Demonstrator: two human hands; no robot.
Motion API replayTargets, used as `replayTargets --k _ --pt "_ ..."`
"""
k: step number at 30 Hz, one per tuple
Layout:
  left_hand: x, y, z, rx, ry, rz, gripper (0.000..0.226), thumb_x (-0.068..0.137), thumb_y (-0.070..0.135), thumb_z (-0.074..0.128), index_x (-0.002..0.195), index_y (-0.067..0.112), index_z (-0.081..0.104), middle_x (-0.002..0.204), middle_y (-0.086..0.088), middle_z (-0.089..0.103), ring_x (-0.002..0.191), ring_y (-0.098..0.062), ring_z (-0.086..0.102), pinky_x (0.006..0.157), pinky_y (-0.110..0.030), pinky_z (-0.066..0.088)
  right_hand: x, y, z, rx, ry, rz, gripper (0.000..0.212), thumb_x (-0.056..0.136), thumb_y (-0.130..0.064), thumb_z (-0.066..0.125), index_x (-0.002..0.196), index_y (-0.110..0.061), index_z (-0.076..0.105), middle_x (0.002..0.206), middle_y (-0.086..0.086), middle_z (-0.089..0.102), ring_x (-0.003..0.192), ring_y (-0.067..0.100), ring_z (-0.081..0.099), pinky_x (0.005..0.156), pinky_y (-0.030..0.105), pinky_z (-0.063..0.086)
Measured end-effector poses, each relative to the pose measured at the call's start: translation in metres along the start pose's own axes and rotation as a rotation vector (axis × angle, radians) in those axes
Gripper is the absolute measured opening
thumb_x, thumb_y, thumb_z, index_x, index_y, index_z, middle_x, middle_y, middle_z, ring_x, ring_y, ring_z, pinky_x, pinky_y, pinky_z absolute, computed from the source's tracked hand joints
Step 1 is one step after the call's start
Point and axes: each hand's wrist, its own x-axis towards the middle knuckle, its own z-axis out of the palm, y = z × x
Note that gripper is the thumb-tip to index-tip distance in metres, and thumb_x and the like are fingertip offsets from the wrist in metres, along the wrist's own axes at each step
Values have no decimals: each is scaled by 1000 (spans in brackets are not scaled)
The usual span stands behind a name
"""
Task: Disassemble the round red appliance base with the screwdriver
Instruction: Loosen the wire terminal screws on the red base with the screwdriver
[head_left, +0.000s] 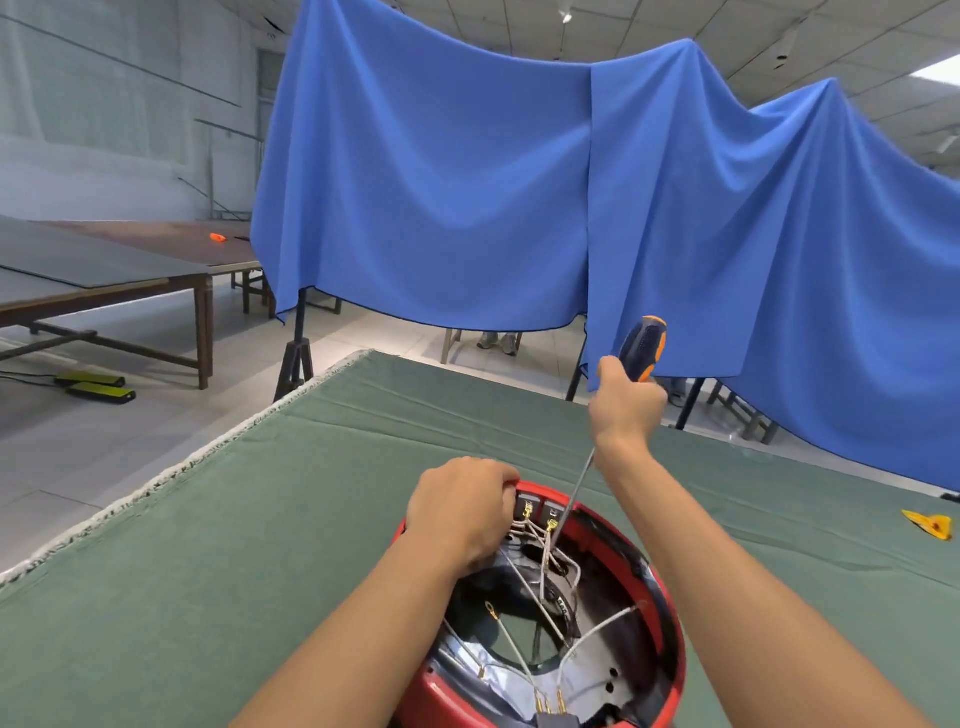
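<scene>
The round red appliance base (670, 618) lies open side up on the green cloth at the bottom of the head view, showing white wires with gold terminals and dark metal parts inside. My left hand (460, 512) grips its far left rim, fingers curled over the edge. My right hand (626, 402) is raised above the base and holds the blue and orange handle of the screwdriver (644, 345). The thin shaft slants down and left, and its tip sits among the wires near the two grey terminal blocks at the far inner wall.
The green cloth covers the table (311, 493), whose fringed left edge runs diagonally. A yellow object (930, 524) lies at the right edge. Blue fabric (519, 182) hangs on stands behind the table. Wooden tables (104, 280) stand at the left.
</scene>
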Motion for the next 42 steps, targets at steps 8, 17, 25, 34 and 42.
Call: replayTargets --k 8,17,25,34,42 --pt "1 0 1 -11 -13 -21 26 91 31 40 105 27 62 104 -1 66 102 -27 58 74 -34 43 -11 -48 -20 255 -26 -241 27 67 -20 53 59 -17 28 51 -3 25 51 22 26 48 31 23" --pt "-1 1 -1 -27 -31 -19 27 92 29 40 107 26 62 106 1 67 103 -26 57 79 -36 47 -31 -58 -18 380 -43 -291 28 70 -17 53 61 -15 27 60 9 24 56 27 25 51 39 25" --pt "-2 3 -2 -42 -22 -10 26 94 27 39 106 26 63 107 3 66 101 -24 58 78 -37 47 -28 -48 -17 412 -38 -262 28 74 -13 53 61 -15 28 55 4 25 47 21 26 45 29 23" --pt "-3 3 -3 -44 -17 6 27 96 31 39 110 28 62 109 5 66 100 -20 59 74 -33 41 -15 -46 -9 349 -5 -212 25 77 -15 52 62 -14 32 56 3 28 56 24 29 52 32 26" --pt "-2 3 -3 -52 -25 -1 27 96 31 40 110 28 62 109 5 66 100 -20 59 74 -33 41 7 -39 -9 306 100 -67 25 78 -16 54 60 -17 37 51 -6 34 49 18 31 51 29 28"
